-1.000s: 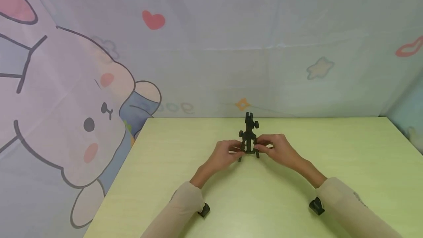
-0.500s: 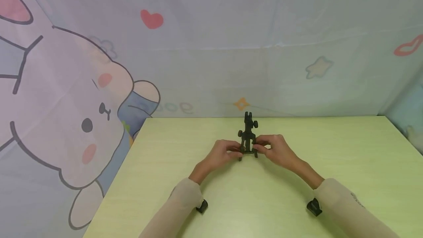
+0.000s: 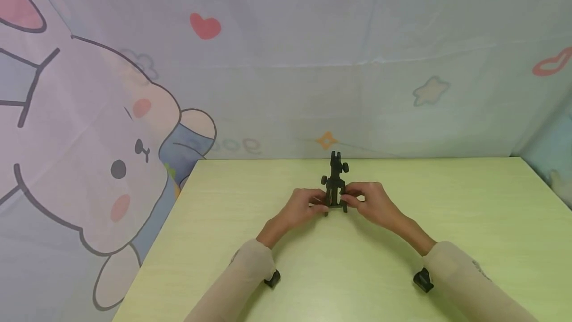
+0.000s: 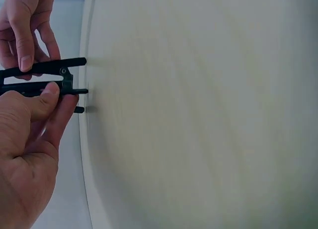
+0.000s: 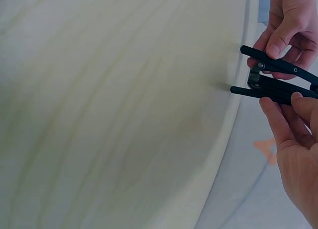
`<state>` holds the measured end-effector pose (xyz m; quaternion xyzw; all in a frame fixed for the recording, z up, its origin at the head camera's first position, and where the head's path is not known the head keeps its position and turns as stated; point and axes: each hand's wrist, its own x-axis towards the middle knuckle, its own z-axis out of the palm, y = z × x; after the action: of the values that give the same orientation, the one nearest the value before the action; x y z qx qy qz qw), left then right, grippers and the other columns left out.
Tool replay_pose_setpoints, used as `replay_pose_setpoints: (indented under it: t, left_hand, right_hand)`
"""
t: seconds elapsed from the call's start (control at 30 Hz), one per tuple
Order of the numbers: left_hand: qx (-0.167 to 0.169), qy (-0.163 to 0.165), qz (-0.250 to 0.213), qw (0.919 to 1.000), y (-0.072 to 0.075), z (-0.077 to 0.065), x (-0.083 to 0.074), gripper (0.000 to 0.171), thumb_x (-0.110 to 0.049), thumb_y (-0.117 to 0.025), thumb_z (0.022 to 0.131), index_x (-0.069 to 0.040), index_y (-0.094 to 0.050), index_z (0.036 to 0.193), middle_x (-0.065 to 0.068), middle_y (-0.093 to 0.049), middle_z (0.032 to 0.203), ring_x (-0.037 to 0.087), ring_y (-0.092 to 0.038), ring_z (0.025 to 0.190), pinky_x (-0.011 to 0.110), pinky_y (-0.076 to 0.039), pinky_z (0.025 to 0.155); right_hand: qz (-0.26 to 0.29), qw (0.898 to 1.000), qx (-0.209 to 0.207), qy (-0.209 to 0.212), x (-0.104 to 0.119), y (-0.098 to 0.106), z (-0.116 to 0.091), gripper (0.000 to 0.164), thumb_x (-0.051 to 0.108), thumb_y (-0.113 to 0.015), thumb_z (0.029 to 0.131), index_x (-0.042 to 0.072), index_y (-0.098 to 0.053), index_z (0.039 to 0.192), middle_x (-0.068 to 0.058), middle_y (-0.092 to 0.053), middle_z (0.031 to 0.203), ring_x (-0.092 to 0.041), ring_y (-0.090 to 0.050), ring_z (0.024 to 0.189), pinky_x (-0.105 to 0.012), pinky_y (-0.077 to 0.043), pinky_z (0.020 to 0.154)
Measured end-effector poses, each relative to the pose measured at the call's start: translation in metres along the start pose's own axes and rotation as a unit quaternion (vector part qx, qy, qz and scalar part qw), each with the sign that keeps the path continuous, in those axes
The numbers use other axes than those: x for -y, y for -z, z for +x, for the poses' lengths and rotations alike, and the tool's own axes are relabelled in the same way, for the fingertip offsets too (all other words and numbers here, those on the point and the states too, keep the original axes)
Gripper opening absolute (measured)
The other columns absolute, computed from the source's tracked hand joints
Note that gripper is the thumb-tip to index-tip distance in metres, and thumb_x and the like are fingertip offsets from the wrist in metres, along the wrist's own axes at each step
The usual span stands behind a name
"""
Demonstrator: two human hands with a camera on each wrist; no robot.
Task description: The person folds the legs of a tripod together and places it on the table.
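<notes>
A small black tripod stands upright towards the far side of the table, its legs spread only a little. Knobs stick out on both sides of its column, and a forked clamp tops it. My left hand pinches the left leg between thumb and fingers. On the other side, my right hand pinches the right leg in the same way. The left wrist view has the leg tips pointing at the tabletop, with a hinged brace between the legs. In the right wrist view, both hands hold the tripod at its lower part.
The pale yellow-green table ends just behind the tripod. A cloth backdrop with a printed rabbit hangs behind and to the left. Black wrist cameras sit at both cuffs, below the beige sleeves.
The tripod's legs have drawn slightly closer together as both hands moved inward a little. Both hands keep their hold, and the tripod stays in about the same place.
</notes>
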<state>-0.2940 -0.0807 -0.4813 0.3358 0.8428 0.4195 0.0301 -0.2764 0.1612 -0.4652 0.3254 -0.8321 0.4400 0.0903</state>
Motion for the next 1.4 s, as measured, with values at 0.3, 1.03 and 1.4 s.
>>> replay_pose_setpoints:
  t: [0.3, 1.03, 1.4]
  left_hand:
    - [0.002, 0.048, -0.041, 0.998, -0.002, -0.005, -0.004, 0.021, 0.006, -0.073, 0.094, 0.002, -0.072, 0.114, 0.015, -0.073, 0.114, 0.031, -0.075, 0.102, 0.023, -0.059, 0.086]
    - [0.026, -0.002, -0.063, 0.9977, -0.002, -0.008, 0.006, 0.021, 0.007, -0.073, 0.092, 0.002, -0.068, 0.112, 0.015, -0.07, 0.113, 0.028, -0.076, 0.099, 0.022, -0.06, 0.084]
    - [0.024, 0.005, -0.066, 0.9975, -0.003, -0.01, 0.005, 0.022, 0.009, -0.071, 0.093, 0.002, -0.067, 0.113, 0.016, -0.069, 0.115, 0.021, -0.077, 0.09, 0.023, -0.061, 0.078]
  right_hand:
    - [-0.005, 1.0, -0.003, 0.011, 0.001, -0.002, 0.002, 0.007, -0.004, -0.073, 0.095, 0.001, -0.077, 0.097, -0.009, -0.077, 0.091, -0.026, -0.075, 0.081, -0.037, -0.062, 0.064]
    - [-0.008, 1.0, -0.023, 0.009, 0.004, -0.01, 0.002, 0.005, -0.002, -0.073, 0.096, -0.001, -0.077, 0.096, -0.009, -0.077, 0.09, -0.025, -0.076, 0.078, -0.036, -0.061, 0.06]
    - [-0.013, 0.999, -0.032, 0.014, 0.006, -0.011, 0.001, 0.007, -0.003, -0.072, 0.095, 0.0, -0.078, 0.097, -0.008, -0.077, 0.091, -0.024, -0.076, 0.079, -0.035, -0.061, 0.06]
